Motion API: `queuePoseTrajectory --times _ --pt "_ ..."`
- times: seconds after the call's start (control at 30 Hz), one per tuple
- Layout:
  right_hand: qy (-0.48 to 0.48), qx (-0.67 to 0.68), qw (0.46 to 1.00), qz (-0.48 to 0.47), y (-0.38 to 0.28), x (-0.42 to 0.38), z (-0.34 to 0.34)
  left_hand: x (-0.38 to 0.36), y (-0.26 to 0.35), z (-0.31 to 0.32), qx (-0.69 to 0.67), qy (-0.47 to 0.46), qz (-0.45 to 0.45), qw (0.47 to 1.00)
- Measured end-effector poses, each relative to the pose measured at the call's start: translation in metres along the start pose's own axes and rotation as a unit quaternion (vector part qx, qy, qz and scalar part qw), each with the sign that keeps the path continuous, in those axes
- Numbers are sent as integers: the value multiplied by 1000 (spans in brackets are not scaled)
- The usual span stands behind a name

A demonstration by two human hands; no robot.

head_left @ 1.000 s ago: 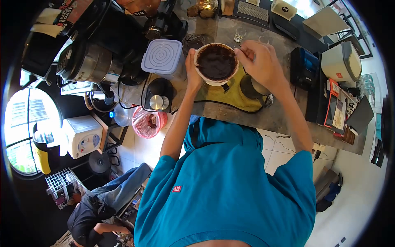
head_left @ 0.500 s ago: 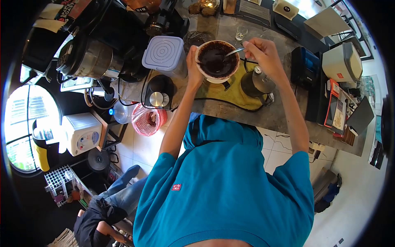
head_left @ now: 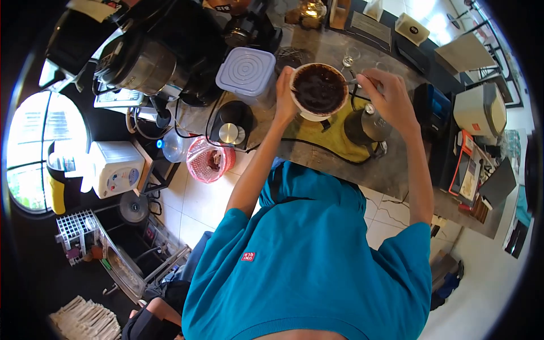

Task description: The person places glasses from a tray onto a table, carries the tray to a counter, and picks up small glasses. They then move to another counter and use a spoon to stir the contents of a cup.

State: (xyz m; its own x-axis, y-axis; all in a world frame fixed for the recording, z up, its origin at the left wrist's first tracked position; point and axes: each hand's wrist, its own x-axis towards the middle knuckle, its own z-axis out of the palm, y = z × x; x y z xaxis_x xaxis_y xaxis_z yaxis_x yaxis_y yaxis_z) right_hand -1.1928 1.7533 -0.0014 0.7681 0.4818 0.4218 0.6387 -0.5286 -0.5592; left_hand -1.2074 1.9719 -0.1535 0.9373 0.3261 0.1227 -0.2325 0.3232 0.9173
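Observation:
A white bowl-like cup (head_left: 310,115) holds a dark brown liquid (head_left: 319,89) with bits of foam on it, and dark specks dot its inner rim. My left hand (head_left: 286,97) is closed on the cup's left side. At the opposite rim, my right hand (head_left: 392,97) pinches the handle of a metal spoon (head_left: 352,81). The spoon's tip reaches the cup's right edge; its bowl is hard to make out. Below the right hand stands a grey metal pitcher (head_left: 367,126) on a yellow cloth (head_left: 328,136).
A lidded plastic container (head_left: 246,71) stands left of the cup, near a black device with a silver knob (head_left: 229,133). A small glass (head_left: 351,54) sits behind. A coffee machine (head_left: 141,68), pink basket (head_left: 209,160) and card terminal (head_left: 429,107) surround the counter. Another person (head_left: 156,320) is at lower left.
The spoon has shifted from inside the liquid toward the cup's right rim, with my right hand. The whole view has swung, so the counter things appear further right. The other person appears lower.

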Motion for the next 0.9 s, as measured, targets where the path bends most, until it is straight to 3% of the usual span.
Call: queuePoseTrajectory --times 0.07,0.1,0.17,0.37,0.5,0.57,0.6,0.67,0.77,0.9 --pt "-63 102 974 195 11 -6 1 -2 2 1 15 -22 12 1000" --pt "-63 102 974 191 22 -10 7 -4 8 3 26 -23 16 999" --pt "-53 292 919 257 41 -15 21 -3 2 -4 42 -24 36 998" --pt "-11 383 884 268 33 -15 21 -2 3 3 15 -18 23 999" --pt "3 349 912 216 23 -10 7 -3 7 3 19 -20 25 999" --pt "4 222 959 176 9 -6 -1 -4 7 4 18 -25 27 999" --pt "5 221 959 178 2 -6 -5 -5 8 4 27 -20 23 999" --pt "37 87 993 66 -11 -3 -7 -4 9 5 34 -16 21 999" --pt "60 22 998 -1 -16 1 0 -2 2 -1 48 -19 32 998" --pt "-9 25 998 49 6 -2 17 -11 2 -6 97 -37 15 994"
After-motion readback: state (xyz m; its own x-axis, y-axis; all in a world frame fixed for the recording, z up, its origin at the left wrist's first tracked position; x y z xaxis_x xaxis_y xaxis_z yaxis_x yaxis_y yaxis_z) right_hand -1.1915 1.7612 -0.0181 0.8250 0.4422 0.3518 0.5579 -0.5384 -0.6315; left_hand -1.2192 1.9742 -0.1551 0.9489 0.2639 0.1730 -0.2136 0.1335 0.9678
